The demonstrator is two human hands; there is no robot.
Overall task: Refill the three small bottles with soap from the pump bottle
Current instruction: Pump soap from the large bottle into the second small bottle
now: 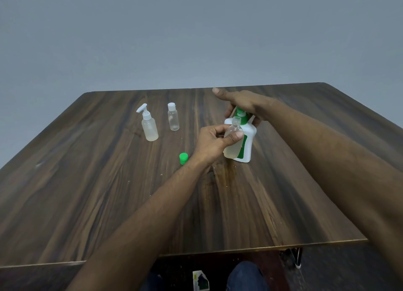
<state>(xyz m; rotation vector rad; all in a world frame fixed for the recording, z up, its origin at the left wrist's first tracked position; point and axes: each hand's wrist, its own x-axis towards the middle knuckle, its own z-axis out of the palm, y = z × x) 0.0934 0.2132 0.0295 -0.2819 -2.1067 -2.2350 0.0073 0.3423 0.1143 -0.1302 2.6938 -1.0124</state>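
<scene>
While the left hand (212, 141) pinches an uncapped small clear bottle (233, 130) against the pump bottle (245, 145), mouth up under the green nozzle, the right hand (242, 103) rests on the pump head (239, 112), thumb extended. Pump bottle stands right of table (87, 192) centre. Green cap (183, 158) lies just left. Small pump-top bottle (149, 125) and capped small bottle (173, 117) stand toward far left edge.
</scene>
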